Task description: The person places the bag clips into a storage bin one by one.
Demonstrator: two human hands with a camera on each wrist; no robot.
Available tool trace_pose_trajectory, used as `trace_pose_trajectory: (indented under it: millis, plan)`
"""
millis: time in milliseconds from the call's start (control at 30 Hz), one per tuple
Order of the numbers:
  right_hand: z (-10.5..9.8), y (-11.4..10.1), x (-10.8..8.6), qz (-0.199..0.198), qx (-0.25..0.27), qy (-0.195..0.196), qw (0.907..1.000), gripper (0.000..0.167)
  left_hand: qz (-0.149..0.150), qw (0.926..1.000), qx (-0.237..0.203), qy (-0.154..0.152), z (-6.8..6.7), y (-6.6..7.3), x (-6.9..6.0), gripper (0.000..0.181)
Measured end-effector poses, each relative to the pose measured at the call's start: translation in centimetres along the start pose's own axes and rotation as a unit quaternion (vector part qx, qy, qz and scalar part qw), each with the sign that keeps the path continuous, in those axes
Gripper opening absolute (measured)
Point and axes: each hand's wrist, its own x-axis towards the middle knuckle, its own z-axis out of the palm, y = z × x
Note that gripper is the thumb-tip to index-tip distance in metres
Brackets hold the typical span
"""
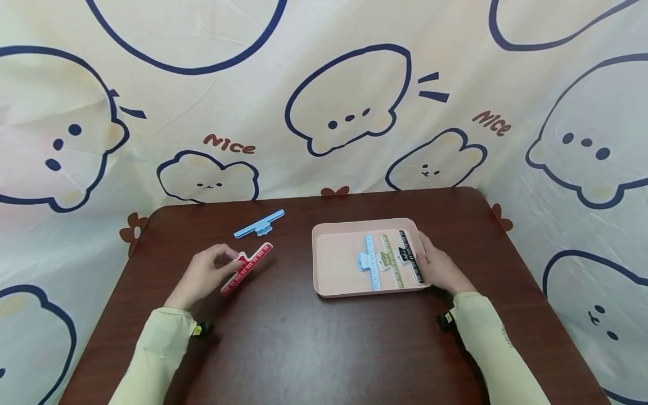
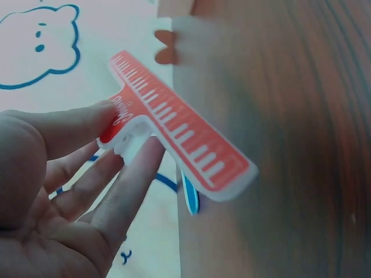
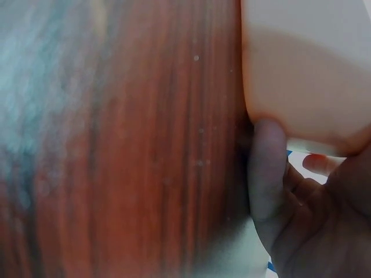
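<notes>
My left hand (image 1: 206, 274) pinches a red sealing clip (image 1: 246, 269) by its tab, between thumb and fingers, above the table. In the left wrist view white stripes run along the red clip's (image 2: 179, 127) bar. Beyond that hand lies a blue sealing clip (image 1: 260, 224). My right hand (image 1: 439, 265) holds the right side of a pale pink tray (image 1: 334, 261); some fingers are hidden by the rim. Inside the tray a light-blue clip (image 1: 373, 263), a green clip (image 1: 392, 261) and a black clip (image 1: 411, 256) lie side by side. The right wrist view shows the thumb (image 3: 268, 168) against the tray's corner.
Everything stands on a dark brown wooden table (image 1: 304, 349) with rounded far corners. A pale curtain (image 1: 354, 28) with blue cartoon outlines hangs behind the table and along both sides.
</notes>
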Motion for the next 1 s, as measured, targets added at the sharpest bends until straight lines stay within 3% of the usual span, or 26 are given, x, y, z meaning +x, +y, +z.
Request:
trace_pose_trajectory:
  millis: [100,233,333,467,633,1000]
  plan:
    - [-0.1,-0.1,0.0,-0.002,0.001,0.0,1.0,0.064,-0.017,0.9994,-0.03,-0.002,0.0,0.6,0.2,0.019]
    - [-0.2,-0.1,0.0,0.002,0.001,-0.002,1.0,0.064,-0.041,0.9917,-0.12,-0.022,0.2,1.5,0.5,0.028]
    - [-0.2,-0.2,0.0,0.001,-0.001,-0.001,1.0,0.064,-0.058,0.9769,-0.203,-0.035,0.7,2.2,0.8,0.033]
    - [-0.1,-0.1,0.0,0.0,-0.005,0.0,1.0,0.064,-0.08,0.9563,-0.277,-0.048,1.3,3.1,1.0,0.037]
    - [0.1,-0.1,0.0,0.002,-0.004,-0.002,1.0,0.065,-0.096,0.9403,-0.319,-0.07,1.5,4.1,1.0,0.039]
    - [0.1,-0.1,0.2,0.002,-0.004,-0.002,1.0,0.064,-0.081,0.9168,-0.383,-0.08,2.8,6.0,1.5,0.028]
